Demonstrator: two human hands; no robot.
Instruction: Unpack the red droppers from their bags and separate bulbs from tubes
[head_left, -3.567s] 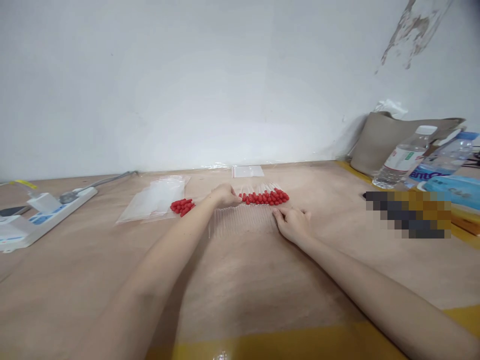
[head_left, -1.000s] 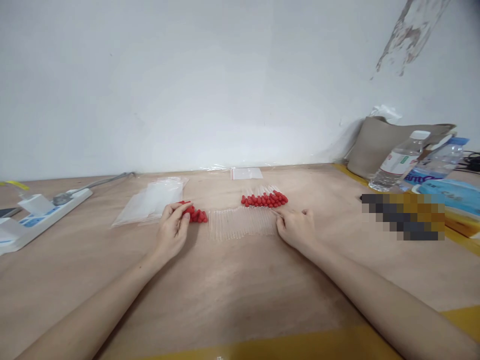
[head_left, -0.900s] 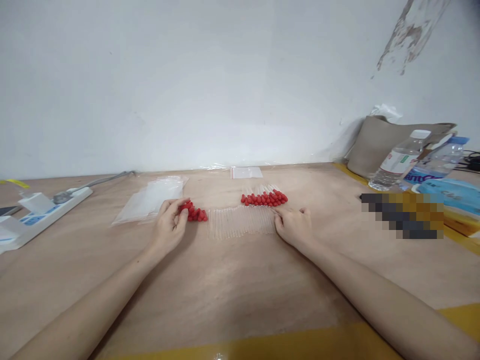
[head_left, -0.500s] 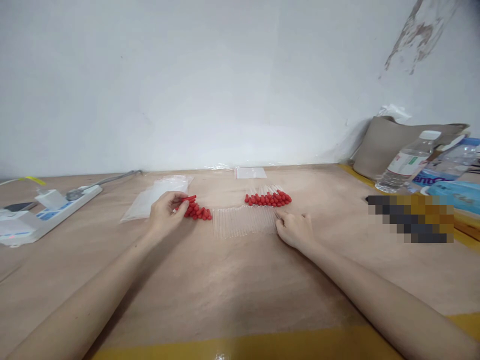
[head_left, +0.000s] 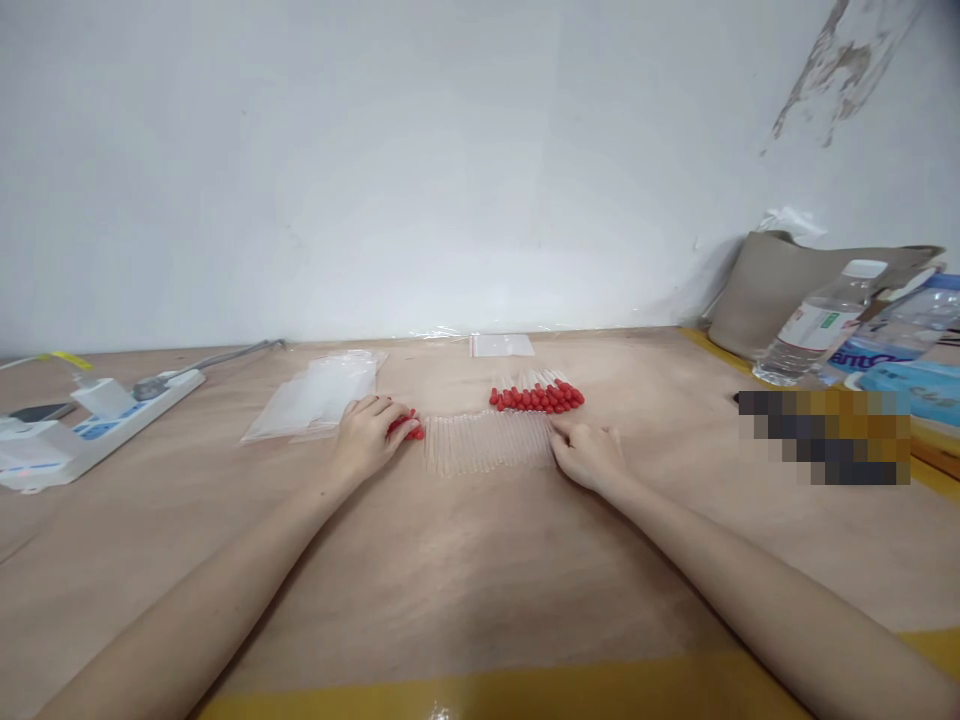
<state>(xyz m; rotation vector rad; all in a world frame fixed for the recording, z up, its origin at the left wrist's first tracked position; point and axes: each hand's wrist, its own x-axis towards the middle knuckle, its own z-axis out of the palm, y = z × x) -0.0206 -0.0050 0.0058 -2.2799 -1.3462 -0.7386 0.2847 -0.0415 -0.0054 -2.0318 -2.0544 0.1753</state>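
Half-curled left hand point(head_left: 369, 437), apparently on caps point(head_left: 414, 431)

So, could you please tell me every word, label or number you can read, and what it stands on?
Blue-capped bottle: purple letters, seemingly "anto", the rest unclear.
White-capped bottle: label too small to read.
Blue packet: too blurred to read.

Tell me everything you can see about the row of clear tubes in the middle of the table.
The clear tubes are many thin, colourless, see-through pieces, glass or plastic by their look. They lie side by side on the brown tabletop, pointing away from the person, their ends slightly uneven. The right hand is at the row's right end; whether it touches is hard to tell.
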